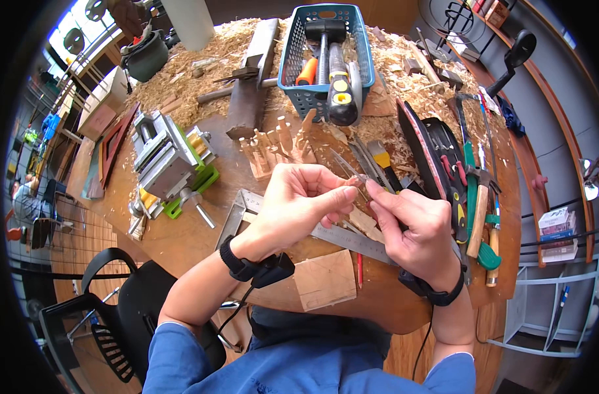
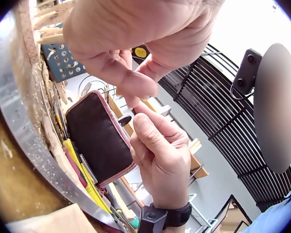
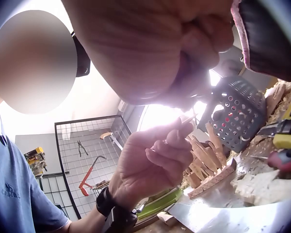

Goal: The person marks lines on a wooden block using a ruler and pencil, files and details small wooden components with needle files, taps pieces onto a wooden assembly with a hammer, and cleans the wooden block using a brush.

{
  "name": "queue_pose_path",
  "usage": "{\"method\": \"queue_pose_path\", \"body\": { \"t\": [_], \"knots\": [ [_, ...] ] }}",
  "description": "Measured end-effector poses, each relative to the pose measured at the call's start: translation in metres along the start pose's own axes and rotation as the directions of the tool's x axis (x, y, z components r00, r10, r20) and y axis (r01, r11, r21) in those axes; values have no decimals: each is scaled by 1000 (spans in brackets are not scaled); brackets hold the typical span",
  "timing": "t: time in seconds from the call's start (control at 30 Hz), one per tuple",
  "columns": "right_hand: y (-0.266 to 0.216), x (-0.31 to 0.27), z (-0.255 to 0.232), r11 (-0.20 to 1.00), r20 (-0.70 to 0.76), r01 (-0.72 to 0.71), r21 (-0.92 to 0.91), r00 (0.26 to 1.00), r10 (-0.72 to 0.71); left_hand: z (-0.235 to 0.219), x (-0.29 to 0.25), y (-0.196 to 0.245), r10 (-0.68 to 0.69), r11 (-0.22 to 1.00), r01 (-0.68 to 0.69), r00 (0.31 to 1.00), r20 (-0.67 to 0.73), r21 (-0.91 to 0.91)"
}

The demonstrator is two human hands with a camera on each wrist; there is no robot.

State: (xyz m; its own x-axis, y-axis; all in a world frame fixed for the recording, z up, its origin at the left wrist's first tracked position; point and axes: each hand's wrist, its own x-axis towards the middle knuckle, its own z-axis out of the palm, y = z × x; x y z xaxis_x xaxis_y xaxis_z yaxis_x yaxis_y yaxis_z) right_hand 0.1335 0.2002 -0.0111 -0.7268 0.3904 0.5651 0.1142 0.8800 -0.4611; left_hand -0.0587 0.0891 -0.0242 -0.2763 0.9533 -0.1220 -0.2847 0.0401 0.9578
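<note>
Both hands meet fingertip to fingertip over the bench in the head view. My left hand pinches a small thin piece between thumb and forefinger. From the other side, my right hand has its thumb and forefinger closed on the same small piece. The fingertips cover most of it, and I cannot tell what kind of thing it is. Below the hands lie a steel square and some wood scraps. Just beyond is a rack of small carved wooden sticks.
A blue basket of tools stands at the back among wood shavings. To the left is a grey vise. A hammer and a black case lie right. A wooden board and red pencil lie near the front edge.
</note>
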Motion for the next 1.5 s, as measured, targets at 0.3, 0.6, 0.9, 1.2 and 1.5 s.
{"method": "queue_pose_path", "body": {
  "t": [0.3,0.6,0.9,1.2,1.5],
  "knots": [
    [-1,2,-5,1000,-31,-9,12,999,9,-6,0,8,-22,999,22,1000,-18,-25],
    [-14,4,-19,994,-83,-61,86,994,69,-6,-2,12,-23,999,22,999,-45,-29],
    [-1,0,-7,1000,-15,11,-9,1000,-11,1,-1,6,-20,998,21,1000,-9,53],
    [0,2,-6,1000,-28,-4,-12,1000,4,-2,-2,6,-28,997,28,1000,2,70],
    [-5,1,-9,1000,-27,-5,25,1000,5,-4,-1,10,-26,999,27,999,-45,23]
  ]
}}
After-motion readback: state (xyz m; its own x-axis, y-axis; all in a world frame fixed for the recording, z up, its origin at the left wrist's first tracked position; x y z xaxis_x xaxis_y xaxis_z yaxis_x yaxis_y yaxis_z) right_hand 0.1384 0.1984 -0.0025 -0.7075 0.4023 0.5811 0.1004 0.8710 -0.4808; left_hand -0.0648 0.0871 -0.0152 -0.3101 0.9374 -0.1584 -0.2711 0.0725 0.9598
